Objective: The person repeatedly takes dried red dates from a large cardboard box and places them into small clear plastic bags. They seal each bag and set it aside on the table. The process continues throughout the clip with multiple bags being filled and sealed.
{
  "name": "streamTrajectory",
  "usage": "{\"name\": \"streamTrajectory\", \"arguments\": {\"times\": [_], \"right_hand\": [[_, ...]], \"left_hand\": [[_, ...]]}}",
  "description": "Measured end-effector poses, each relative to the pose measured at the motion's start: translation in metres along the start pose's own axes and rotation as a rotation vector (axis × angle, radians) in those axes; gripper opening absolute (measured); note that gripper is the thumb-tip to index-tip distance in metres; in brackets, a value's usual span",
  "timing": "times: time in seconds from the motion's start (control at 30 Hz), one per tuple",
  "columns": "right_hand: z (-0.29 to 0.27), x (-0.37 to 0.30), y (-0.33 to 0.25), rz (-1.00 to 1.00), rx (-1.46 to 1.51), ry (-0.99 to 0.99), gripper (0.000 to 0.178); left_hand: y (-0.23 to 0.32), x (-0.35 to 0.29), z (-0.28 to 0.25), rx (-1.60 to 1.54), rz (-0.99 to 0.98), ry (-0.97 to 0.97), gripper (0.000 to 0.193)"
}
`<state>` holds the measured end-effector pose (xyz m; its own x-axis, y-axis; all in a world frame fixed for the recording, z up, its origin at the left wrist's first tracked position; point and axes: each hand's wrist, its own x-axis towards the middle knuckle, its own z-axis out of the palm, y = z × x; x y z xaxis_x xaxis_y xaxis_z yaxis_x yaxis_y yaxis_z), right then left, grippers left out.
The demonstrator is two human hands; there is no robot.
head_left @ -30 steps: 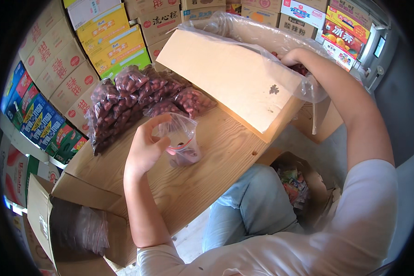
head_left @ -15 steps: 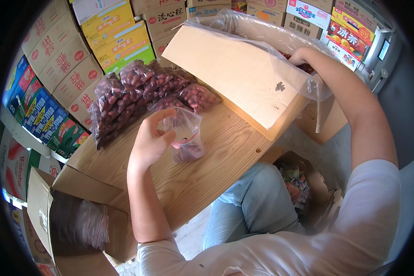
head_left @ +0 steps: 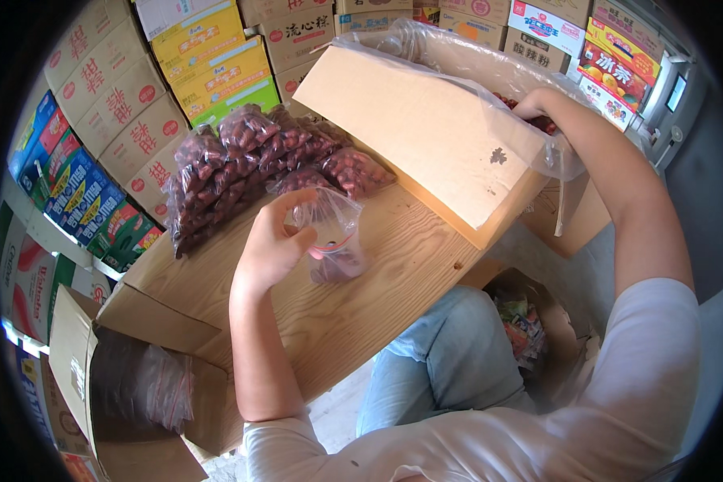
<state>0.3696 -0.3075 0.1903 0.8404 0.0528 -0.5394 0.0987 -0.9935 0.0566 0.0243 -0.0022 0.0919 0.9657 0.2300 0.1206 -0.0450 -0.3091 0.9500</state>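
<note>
My left hand (head_left: pixel 271 241) is closed on the rim of a clear zip bag (head_left: pixel 347 229), which stands upright on the wooden table with a few dark red dates (head_left: pixel 339 265) at its bottom. The bag's mouth gapes toward the top. At the upper right, my right hand (head_left: pixel 532 104) reaches over the wall of a large carton (head_left: pixel 410 128) lined with clear plastic. Red dates (head_left: pixel 545 124) show beside it in there. Its fingertips are hidden inside. Behind the left hand lies a pile of filled date bags (head_left: pixel 241 161).
An open carton (head_left: pixel 72 361) holding a stack of flat zip bags (head_left: pixel 157 394) sits at the lower left. Below the table's right edge, a box (head_left: pixel 550 329) contains colourful wrappers. Stacked cartons (head_left: pixel 112 120) line the back. My knees (head_left: pixel 450 345) are under the near edge.
The whole view has shifted slightly, so things appear a little farther right. My left hand keeps its grip on the bag, and my right hand is still in the carton.
</note>
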Motion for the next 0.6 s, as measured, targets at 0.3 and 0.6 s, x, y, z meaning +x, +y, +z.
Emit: {"name": "streamTrajectory", "arguments": {"times": [0.3,0.6], "right_hand": [[-0.006,0.033,0.016,-0.018,0.146,-0.067,0.050],[0.002,-0.015,-0.005,-0.046,0.259,0.056,0.039]], "left_hand": [[0.004,-0.002,0.001,0.011,0.010,0.001,0.057],[0.001,-0.001,0.003,-0.006,0.032,0.006,0.056]]}}
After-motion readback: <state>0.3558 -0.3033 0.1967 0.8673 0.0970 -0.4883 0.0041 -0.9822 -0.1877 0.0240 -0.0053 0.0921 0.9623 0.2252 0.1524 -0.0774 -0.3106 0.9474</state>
